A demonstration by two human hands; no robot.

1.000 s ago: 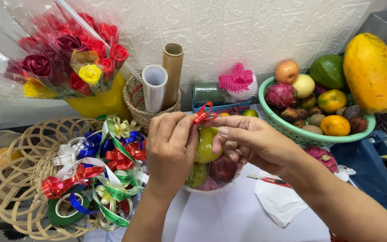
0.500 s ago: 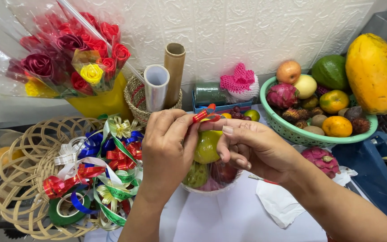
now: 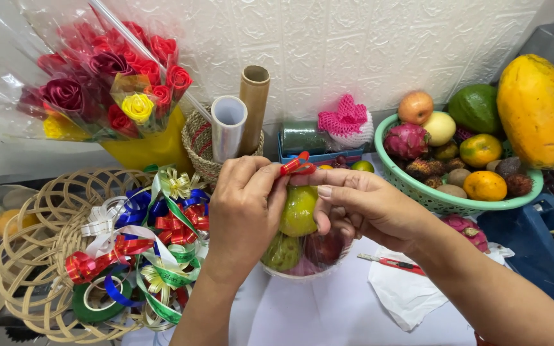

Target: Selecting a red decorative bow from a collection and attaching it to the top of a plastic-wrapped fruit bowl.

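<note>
A single head-worn camera looks forward and down from just above the person's own arms, close enough that the left hand and right hand fill the middle. It faces a white wall just beyond the hands. The view reaches the roses up and left of the hands and the green bowl to their right; its tilt looks moderate. No second view.

Clear cellophane sleeve around red and yellow roses, upper left, against the wall
</note>
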